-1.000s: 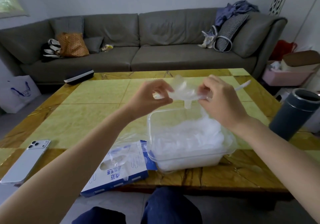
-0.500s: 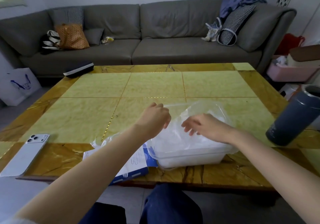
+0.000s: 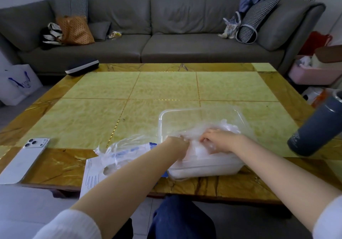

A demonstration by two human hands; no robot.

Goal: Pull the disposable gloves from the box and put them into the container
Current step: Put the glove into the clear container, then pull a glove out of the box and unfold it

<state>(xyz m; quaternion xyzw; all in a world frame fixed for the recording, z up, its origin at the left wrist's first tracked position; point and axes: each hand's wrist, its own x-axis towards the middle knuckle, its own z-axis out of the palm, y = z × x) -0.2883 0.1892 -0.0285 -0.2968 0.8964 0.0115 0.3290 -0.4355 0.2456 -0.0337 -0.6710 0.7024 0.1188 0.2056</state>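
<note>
A clear plastic container (image 3: 163, 117) stands near the table's front edge, filled with a heap of thin translucent disposable gloves (image 3: 228, 127). Both my hands are inside it. My left hand (image 3: 175, 144) is at the container's left side, its fingers curled down into the glove plastic and partly hidden by it. Beside it, my right hand (image 3: 221, 142) presses down on the heap with its fingers spread. The blue and white glove box (image 3: 92, 176) lies flat to the left of the container, partly under my left forearm, and a loose glove (image 3: 118, 150) sticks out of its opening.
A white phone (image 3: 26, 157) lies at the table's front left corner. A dark grey bottle (image 3: 318, 126) stands at the right edge. A dark flat case (image 3: 81, 68) sits at the far left corner. Beyond the green and amber table (image 3: 166, 85) is a grey sofa (image 3: 185, 26).
One second ago both hands held a glove stretched above the container. They have since come down into it, and the glove now lies pushed into the heap.
</note>
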